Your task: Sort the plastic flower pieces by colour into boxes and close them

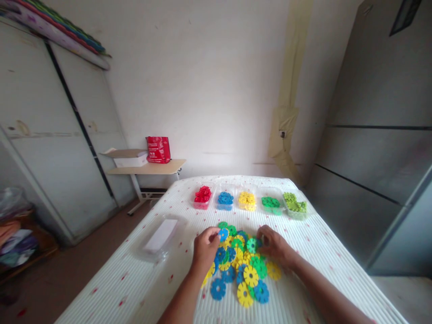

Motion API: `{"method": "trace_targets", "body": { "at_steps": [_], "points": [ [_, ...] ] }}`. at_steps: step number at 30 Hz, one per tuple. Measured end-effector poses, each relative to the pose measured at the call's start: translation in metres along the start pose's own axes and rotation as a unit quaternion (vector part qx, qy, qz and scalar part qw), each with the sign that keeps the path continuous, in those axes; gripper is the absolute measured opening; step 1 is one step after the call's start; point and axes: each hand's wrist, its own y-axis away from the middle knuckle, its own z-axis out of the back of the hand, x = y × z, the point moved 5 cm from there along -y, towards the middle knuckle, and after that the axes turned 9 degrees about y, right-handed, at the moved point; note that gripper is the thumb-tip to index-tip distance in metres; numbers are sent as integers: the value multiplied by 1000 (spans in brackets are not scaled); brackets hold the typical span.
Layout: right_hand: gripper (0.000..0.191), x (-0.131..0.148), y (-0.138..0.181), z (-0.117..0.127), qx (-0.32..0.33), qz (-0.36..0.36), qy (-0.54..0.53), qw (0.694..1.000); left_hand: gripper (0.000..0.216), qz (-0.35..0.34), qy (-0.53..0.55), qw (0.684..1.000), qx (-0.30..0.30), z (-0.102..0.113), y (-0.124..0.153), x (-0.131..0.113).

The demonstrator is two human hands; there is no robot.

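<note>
A heap of flat plastic snowflake discs [241,265], blue, yellow and green, lies on the white tablecloth [317,252] in front of me. My left hand [205,247] rests at the heap's left side and pinches a blue disc [223,234] between thumb and fingers. My right hand [272,244] is curled at the heap's right side, its fingers closed on a green disc [251,245].
Five clear tubs stand in a row at the table's far edge: red [203,196], blue [225,200], yellow [247,200], green [271,203] and light green [295,204]. A clear lid or tray [161,236] lies at the left. A side table [148,169] and cabinets stand beyond.
</note>
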Motion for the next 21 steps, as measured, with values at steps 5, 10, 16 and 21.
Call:
{"method": "trace_targets", "body": {
  "at_steps": [5,10,16,21],
  "points": [
    [12,5,-2,-1,-3,-14,-89,996,18,-16,-6,1000,22,-8,5,-10],
    [9,-2,-4,10,-53,-32,-124,990,17,-14,-3,1000,25,-9,6,-8],
    [19,10,-3,8,-79,-38,-230,969,15,-24,-8,998,53,-18,9,-9],
    [21,46,0,-7,-39,7,-241,970,14,-35,-9,996,86,-28,14,-11]
  ]
}}
